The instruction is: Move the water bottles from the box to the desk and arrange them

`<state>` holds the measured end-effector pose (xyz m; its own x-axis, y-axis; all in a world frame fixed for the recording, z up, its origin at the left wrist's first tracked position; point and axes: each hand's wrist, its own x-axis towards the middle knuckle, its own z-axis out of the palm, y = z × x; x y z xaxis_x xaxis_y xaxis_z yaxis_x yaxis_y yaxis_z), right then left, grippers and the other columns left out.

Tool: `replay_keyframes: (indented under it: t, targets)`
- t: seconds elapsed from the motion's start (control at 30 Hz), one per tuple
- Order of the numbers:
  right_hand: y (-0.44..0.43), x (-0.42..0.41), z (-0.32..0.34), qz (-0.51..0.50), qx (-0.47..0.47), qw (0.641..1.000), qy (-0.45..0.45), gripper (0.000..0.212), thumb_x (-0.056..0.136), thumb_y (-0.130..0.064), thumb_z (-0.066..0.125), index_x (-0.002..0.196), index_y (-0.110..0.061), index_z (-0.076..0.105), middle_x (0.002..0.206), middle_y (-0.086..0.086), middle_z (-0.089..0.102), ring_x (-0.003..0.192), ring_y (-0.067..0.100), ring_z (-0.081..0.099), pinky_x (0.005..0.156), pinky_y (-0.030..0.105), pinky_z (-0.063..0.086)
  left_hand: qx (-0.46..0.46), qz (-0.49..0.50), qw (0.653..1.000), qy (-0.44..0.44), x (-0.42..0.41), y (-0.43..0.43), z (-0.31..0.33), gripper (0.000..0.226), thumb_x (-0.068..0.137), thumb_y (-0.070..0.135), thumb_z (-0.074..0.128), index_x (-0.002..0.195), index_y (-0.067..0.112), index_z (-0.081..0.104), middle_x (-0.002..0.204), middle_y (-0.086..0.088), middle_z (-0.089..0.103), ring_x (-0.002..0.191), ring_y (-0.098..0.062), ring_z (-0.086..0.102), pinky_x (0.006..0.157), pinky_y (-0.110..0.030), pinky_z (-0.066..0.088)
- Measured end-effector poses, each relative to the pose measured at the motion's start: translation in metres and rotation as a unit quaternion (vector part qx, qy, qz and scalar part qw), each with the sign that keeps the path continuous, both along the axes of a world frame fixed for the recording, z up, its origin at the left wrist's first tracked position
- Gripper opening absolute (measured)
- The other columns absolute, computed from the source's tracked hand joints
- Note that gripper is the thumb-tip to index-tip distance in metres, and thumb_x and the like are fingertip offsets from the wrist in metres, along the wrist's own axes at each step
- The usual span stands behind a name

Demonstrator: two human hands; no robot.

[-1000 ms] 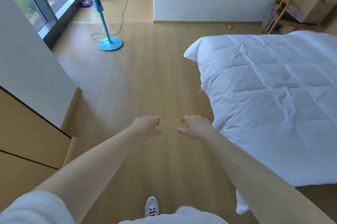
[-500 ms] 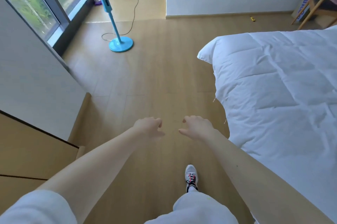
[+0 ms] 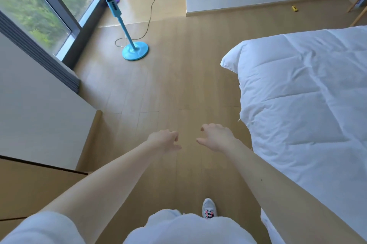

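No water bottle, box or desk shows in the head view. My left hand and my right hand are stretched out side by side over the wooden floor, a small gap between them. Both hang with loosely curled fingers and hold nothing.
A bed with a white quilt fills the right side. A blue standing fan with a trailing cable stands ahead on the left by the window. A wooden cabinet and a white wall flank the left. My shoe is on the floor below.
The view has turned left and moved forward: the fan and window are nearer, and the cardboard box and wooden chair at the far right have gone out of view. My hands keep their pose.
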<state>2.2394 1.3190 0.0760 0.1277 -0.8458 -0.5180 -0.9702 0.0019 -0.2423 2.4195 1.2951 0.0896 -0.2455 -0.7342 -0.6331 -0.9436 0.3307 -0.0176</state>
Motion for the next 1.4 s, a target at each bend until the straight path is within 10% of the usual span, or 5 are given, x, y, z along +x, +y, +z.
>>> replay_keyframes:
  t: [1.4]
  targets:
    - [-0.477,0.019,0.007,-0.003,0.024,0.998,0.057,0.053,0.098,-0.046,0.046,0.142,-0.019,0.038,0.141,0.004,0.046,0.129,0.025,0.043,0.101,0.038,0.036,-0.013,-0.01,0.995,0.095,0.018,-0.502,-0.034,0.053,0.093,0.052,0.051,0.134,0.021,0.042,0.132,-0.003,0.054,0.118,-0.024,0.054,0.088,-0.033,0.044]
